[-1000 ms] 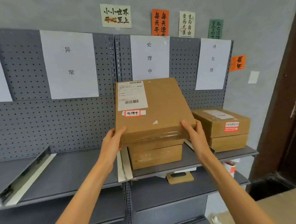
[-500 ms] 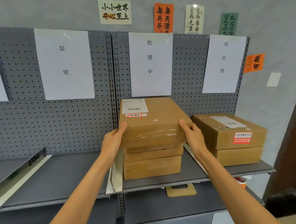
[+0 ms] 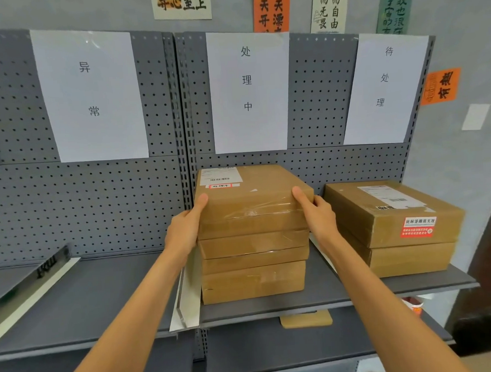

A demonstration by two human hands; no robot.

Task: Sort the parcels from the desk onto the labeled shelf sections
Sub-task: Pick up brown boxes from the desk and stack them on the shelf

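Lowered from its tilted, raised carry a second ago, the top parcel (image 3: 253, 198) now sits flat on the middle stack (image 3: 253, 267), under the paper sign (image 3: 248, 90) reading 处理中, and its small red-framed sticker appears to carry the same characters. Both hands have come down with it: the left hand (image 3: 185, 231) grips the parcel's left edge with the thumb on top, and the right hand (image 3: 316, 213) holds the right edge the same way, fingers wrapped round the sides. To finish this step well, I judge the parcel should be nudged back until its front edge lines up with the boxes beneath, since it looks to overhang them slightly at the front; then both hands should let go together so nothing shifts. The white divider strip (image 3: 187, 293) stands just left of the stack, touching or nearly touching it, so the left hand needs to slide out without catching it. To the right, well clear, a second pile of two parcels (image 3: 396, 228) rests under the 待处理 sign (image 3: 385, 88) on the same shelf (image 3: 331, 295). Compared with half a second back, the view has also drawn closer to the shelving.
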